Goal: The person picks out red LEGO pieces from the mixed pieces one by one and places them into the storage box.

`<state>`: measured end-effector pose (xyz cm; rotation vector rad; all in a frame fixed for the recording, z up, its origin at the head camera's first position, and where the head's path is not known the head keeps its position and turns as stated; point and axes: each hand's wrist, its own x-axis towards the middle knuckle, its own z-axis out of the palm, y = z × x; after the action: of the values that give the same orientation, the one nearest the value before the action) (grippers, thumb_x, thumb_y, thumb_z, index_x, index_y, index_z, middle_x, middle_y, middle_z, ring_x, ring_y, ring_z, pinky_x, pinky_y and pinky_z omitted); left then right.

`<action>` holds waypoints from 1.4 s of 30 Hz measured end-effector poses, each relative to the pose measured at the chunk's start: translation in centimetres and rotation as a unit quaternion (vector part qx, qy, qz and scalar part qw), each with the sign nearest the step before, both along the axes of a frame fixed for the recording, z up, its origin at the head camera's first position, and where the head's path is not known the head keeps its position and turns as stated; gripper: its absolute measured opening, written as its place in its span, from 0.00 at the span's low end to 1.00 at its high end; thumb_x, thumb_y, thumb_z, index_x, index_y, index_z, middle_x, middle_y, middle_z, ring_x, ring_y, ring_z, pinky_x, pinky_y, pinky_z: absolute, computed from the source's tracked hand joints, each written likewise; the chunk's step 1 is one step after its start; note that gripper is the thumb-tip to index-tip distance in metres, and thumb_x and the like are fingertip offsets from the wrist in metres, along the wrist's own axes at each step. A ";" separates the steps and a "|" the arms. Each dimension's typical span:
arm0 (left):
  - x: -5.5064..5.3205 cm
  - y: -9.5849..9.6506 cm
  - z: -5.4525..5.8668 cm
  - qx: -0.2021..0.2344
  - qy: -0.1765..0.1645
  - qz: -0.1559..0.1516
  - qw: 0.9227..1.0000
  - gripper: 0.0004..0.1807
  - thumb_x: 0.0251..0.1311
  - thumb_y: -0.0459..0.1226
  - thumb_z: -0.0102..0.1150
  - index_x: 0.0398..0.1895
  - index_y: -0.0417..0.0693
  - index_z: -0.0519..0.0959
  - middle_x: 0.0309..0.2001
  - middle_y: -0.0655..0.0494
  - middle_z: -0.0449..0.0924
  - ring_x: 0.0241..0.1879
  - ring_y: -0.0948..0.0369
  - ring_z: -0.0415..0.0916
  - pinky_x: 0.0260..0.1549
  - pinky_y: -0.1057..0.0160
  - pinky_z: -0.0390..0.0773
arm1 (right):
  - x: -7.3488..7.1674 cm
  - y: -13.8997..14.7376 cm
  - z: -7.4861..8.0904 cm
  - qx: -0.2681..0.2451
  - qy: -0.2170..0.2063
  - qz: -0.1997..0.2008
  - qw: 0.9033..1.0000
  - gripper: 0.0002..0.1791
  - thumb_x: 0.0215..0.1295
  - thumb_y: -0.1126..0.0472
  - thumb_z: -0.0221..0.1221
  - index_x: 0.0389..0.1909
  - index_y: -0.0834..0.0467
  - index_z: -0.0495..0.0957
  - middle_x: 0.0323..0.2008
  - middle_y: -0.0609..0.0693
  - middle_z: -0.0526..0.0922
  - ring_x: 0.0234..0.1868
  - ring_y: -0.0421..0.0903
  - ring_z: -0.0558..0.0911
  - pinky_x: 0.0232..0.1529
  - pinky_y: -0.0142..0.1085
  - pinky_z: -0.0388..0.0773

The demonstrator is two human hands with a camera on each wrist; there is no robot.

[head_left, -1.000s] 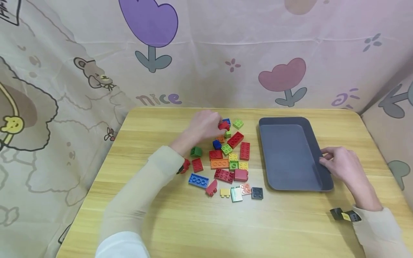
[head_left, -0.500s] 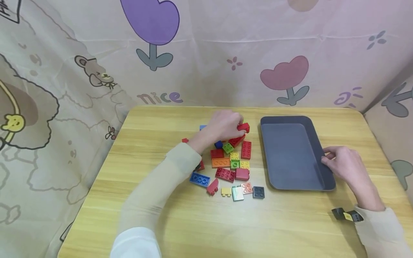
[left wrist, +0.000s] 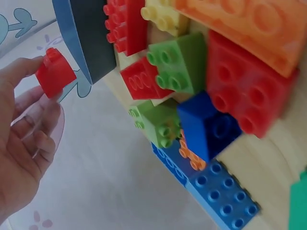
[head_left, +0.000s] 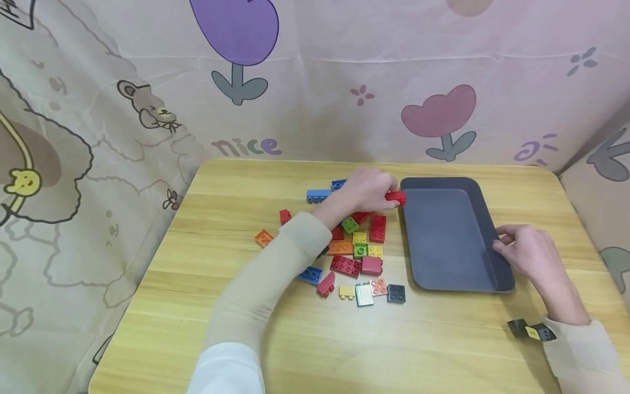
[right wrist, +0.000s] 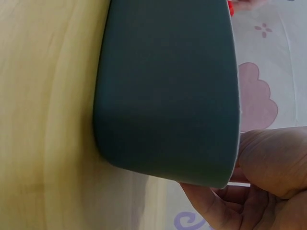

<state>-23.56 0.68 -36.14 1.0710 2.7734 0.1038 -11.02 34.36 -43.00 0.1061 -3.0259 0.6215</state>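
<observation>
In the head view my left hand (head_left: 370, 189) pinches a red toy building brick (head_left: 396, 197) at the left rim of a dark grey tray (head_left: 445, 241). The left wrist view shows this red brick (left wrist: 55, 73) between thumb and fingertips, raised off the table. Nothing lies in the tray. My right hand (head_left: 528, 249) grips the tray's right wall; in the right wrist view the thumb and fingers of that hand (right wrist: 268, 167) are on either side of the rim. Below and left of my left hand lie the other bricks, some partly hidden by the left forearm.
Several loose bricks are spread left of the tray, among them a red one (head_left: 378, 229), an orange one (head_left: 340, 247) and a black one (head_left: 396, 294). A light wooden table (head_left: 394, 345) carries everything. Behind it hangs a printed cloth (head_left: 320, 109).
My left hand has carried the red brick rightward from the back of the pile to the tray's left rim. The right hand keeps its hold on the tray.
</observation>
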 end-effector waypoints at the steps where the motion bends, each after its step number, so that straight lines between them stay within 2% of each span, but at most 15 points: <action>1: -0.1 0.3 -0.1 0.002 0.000 -0.005 1.000 0.16 0.71 0.56 0.60 0.41 0.57 0.85 0.25 0.63 0.71 0.28 0.65 0.71 0.28 0.69 0.62 | 0.0 0.0 0.0 0.001 -0.001 0.000 1.000 0.17 0.60 0.66 0.65 0.47 0.74 0.83 0.32 0.66 0.90 0.32 0.68 0.86 0.30 0.49 0.73; 6: -0.2 2.0 -0.3 0.000 -0.002 -0.027 1.000 0.16 0.72 0.57 0.59 0.43 0.58 0.84 0.26 0.63 0.70 0.30 0.65 0.70 0.30 0.68 0.63 | 0.0 0.1 0.1 0.003 -0.002 -0.001 1.000 0.17 0.60 0.66 0.65 0.46 0.75 0.83 0.31 0.66 0.90 0.31 0.67 0.86 0.28 0.44 0.71; 10: -0.1 3.3 -0.4 -0.009 -0.007 -0.032 0.999 0.16 0.72 0.57 0.59 0.41 0.58 0.83 0.26 0.62 0.70 0.30 0.65 0.70 0.32 0.68 0.64 | 0.0 0.0 0.1 0.004 -0.002 -0.002 1.000 0.17 0.60 0.67 0.66 0.46 0.75 0.83 0.31 0.65 0.90 0.30 0.64 0.86 0.28 0.44 0.71; 15: 0.0 4.8 -0.7 -0.028 -0.005 -0.039 0.999 0.15 0.72 0.56 0.60 0.43 0.58 0.84 0.29 0.63 0.76 0.32 0.66 0.73 0.33 0.69 0.67 | 0.0 -0.2 0.0 0.003 -0.009 -0.005 1.000 0.17 0.60 0.67 0.67 0.47 0.75 0.83 0.31 0.65 0.90 0.29 0.63 0.86 0.28 0.46 0.73; 20: -0.2 6.4 -1.0 -0.032 -0.018 -0.037 0.999 0.15 0.72 0.55 0.61 0.47 0.58 0.84 0.34 0.63 0.80 0.35 0.66 0.75 0.35 0.70 0.70 | 0.0 -0.2 -0.1 0.004 -0.006 -0.005 1.000 0.18 0.60 0.67 0.66 0.47 0.75 0.83 0.31 0.66 0.89 0.30 0.65 0.86 0.29 0.47 0.73; 24: -0.5 7.6 -1.2 -0.035 -0.016 -0.043 0.998 0.14 0.72 0.55 0.61 0.46 0.59 0.84 0.33 0.63 0.78 0.36 0.66 0.74 0.36 0.69 0.70 | 0.0 -0.2 -0.1 0.007 -0.005 -0.005 1.000 0.18 0.60 0.67 0.66 0.48 0.76 0.83 0.32 0.66 0.89 0.31 0.66 0.86 0.29 0.47 0.72; 32: -0.9 9.7 -1.3 -0.052 -0.004 -0.047 0.998 0.13 0.72 0.54 0.59 0.35 0.60 0.77 0.30 0.65 0.71 0.37 0.66 0.72 0.36 0.67 0.68 | 0.0 -0.1 0.0 0.006 -0.010 -0.009 1.000 0.18 0.61 0.67 0.66 0.48 0.76 0.82 0.33 0.67 0.89 0.32 0.67 0.86 0.30 0.48 0.73; 35: -1.1 10.5 -1.4 -0.060 -0.003 -0.044 0.997 0.13 0.72 0.54 0.59 0.35 0.60 0.75 0.30 0.65 0.70 0.38 0.66 0.72 0.37 0.67 0.69 | 0.1 0.0 0.1 0.008 -0.010 -0.008 1.000 0.18 0.61 0.67 0.67 0.48 0.76 0.82 0.33 0.67 0.89 0.32 0.67 0.86 0.30 0.48 0.73; 42: -1.1 11.5 -2.0 -0.088 0.012 -0.047 0.995 0.13 0.72 0.56 0.59 0.39 0.61 0.76 0.31 0.66 0.70 0.39 0.66 0.72 0.36 0.67 0.69 | -0.1 -0.1 0.0 0.012 -0.001 -0.002 1.000 0.18 0.60 0.67 0.67 0.47 0.76 0.83 0.30 0.65 0.89 0.27 0.60 0.84 0.27 0.41 0.69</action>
<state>-24.69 12.15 -38.14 1.1610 2.6872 -0.1642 -11.09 34.26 -43.03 0.0993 -3.0363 0.5850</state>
